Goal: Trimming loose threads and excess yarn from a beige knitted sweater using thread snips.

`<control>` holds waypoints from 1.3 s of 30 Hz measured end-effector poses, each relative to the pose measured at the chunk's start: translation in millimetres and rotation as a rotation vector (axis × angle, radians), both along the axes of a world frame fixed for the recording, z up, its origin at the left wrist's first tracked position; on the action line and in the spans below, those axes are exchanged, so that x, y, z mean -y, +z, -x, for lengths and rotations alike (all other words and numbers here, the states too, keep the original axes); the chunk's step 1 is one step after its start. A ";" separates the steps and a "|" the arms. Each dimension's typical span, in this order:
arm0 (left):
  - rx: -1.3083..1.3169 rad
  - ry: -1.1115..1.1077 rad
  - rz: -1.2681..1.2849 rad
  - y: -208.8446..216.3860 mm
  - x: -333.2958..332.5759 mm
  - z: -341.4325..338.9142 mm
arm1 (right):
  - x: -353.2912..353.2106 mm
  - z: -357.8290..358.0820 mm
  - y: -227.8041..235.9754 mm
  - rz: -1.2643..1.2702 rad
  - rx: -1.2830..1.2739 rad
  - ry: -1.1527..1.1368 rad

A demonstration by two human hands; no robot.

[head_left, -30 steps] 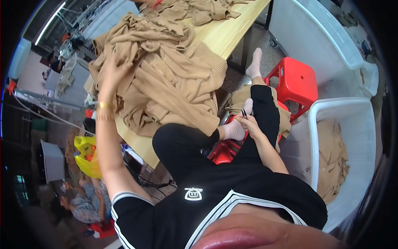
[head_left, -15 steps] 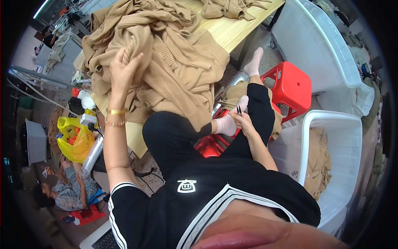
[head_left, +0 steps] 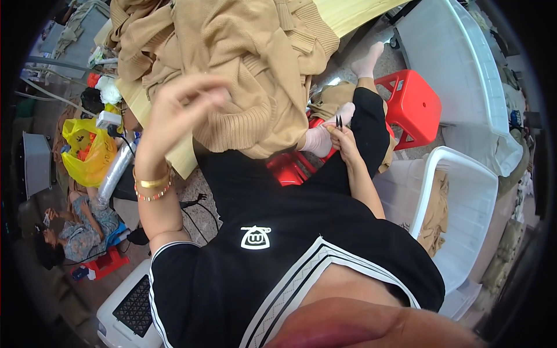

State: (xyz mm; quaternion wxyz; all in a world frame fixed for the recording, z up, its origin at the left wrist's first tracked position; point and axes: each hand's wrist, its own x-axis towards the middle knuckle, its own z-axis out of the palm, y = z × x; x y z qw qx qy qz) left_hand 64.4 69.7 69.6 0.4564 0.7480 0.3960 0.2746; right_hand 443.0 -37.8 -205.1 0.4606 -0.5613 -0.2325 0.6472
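while i watch from afar through the head view, the only one i have, the person's left hand (head_left: pixel 188 110) shows blurred over the near part of a tan knitted garment (head_left: pixel 255 87), its fingers loosely curled and spread from the thumb; i cannot tell whether it touches the knit.

the garment lies with other tan knitwear (head_left: pixel 130 35) on a pale wooden table (head_left: pixel 360 17), its ribbed edge hanging past the near side to the black trousers (head_left: pixel 316 188).

well apart from the left, the right hand (head_left: pixel 345 142) is closed around a small dark tool (head_left: pixel 340 122), two pointed tips showing beyond the fingers, just beside a pale pink sock (head_left: pixel 319 139) on the person's foot.

to the right i see a red stool (head_left: pixel 415 107) and a white bin (head_left: pixel 426 194) with tan cloth (head_left: pixel 435 220) inside. to the left are a yellow plastic bag (head_left: pixel 87 165), black cables (head_left: pixel 194 203) near the table, and another person (head_left: pixel 87 229) seated low.
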 end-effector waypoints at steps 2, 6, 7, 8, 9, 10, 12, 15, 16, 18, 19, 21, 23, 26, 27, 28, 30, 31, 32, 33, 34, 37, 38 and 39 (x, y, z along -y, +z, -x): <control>0.114 0.250 -0.076 -25.6 -40.6 16.2 | -1.5 0.5 -0.6 -0.017 0.008 0.000; 0.154 0.619 -0.224 -73.3 -129.7 37.3 | 1.9 -3.0 0.0 0.013 0.041 -0.005; 0.110 0.662 -0.288 -88.7 -156.3 56.9 | -0.1 1.0 1.2 0.017 0.039 0.014; 0.115 0.656 -0.296 -95.9 -178.6 63.6 | 0.5 2.0 1.0 0.022 0.045 0.012; 0.146 0.684 -0.206 -97.0 -192.3 66.7 | 0.8 2.9 1.7 0.015 0.044 0.011; 0.176 0.712 -0.116 -98.8 -203.9 70.4 | -0.2 4.9 2.1 0.006 0.035 0.019; 0.196 0.697 -0.058 -89.3 -215.9 45.6 | 3.0 2.0 4.1 -0.001 0.023 -0.002; 0.204 0.680 -0.051 -81.8 -220.4 22.4 | 4.4 2.0 6.1 0.007 0.048 -0.006; 0.339 0.671 -0.042 -82.0 -223.7 18.9 | 4.3 2.4 6.8 0.008 0.046 -0.007; 0.465 0.654 -0.033 -78.8 -224.2 16.4 | 3.5 4.8 7.8 -0.002 0.088 0.006; 0.520 0.636 -0.050 -76.1 -221.7 19.6 | 3.6 5.6 8.9 -0.008 0.085 0.008; 0.639 0.613 -0.118 -57.7 -198.8 1.8 | 7.7 3.6 11.9 -0.019 0.073 -0.014; 0.804 0.482 -0.030 -45.0 -186.4 2.7 | 11.2 2.8 16.4 -0.052 0.074 -0.054; 0.898 0.145 0.214 -9.2 -127.9 -3.8 | 12.3 0.2 39.5 -0.160 0.157 0.027; 0.851 0.083 0.271 4.3 -102.3 -18.1 | 10.8 -1.8 51.6 -0.183 0.170 0.026; 0.799 0.039 0.326 16.1 -74.6 -25.8 | 2.4 10.3 73.0 -0.300 0.239 0.021; 0.711 -0.042 0.361 17.6 -42.1 -31.3 | -10.2 20.7 106.1 -0.530 0.361 0.028; 0.678 -0.032 0.383 14.7 -27.8 -33.8 | -15.1 28.7 132.0 -0.579 0.329 0.045; 0.673 0.013 0.403 6.8 -16.4 -35.9 | -20.2 41.1 158.1 -0.729 0.388 0.037; 0.705 0.046 0.442 -0.6 -8.4 -39.6 | -23.7 41.5 164.0 -0.745 0.398 0.101; 0.730 0.081 0.479 -10.4 -2.2 -40.9 | -27.7 47.7 170.6 -0.825 0.509 0.099; 0.771 0.120 0.537 -32.8 3.7 -34.3 | -40.5 78.6 192.1 -1.029 0.602 0.077; 0.750 0.120 0.547 -38.6 4.2 -30.2 | -42.8 83.1 202.2 -1.055 0.728 0.137; 0.790 0.151 0.523 -37.9 9.8 -37.2 | -43.0 88.7 210.7 -1.017 0.875 0.182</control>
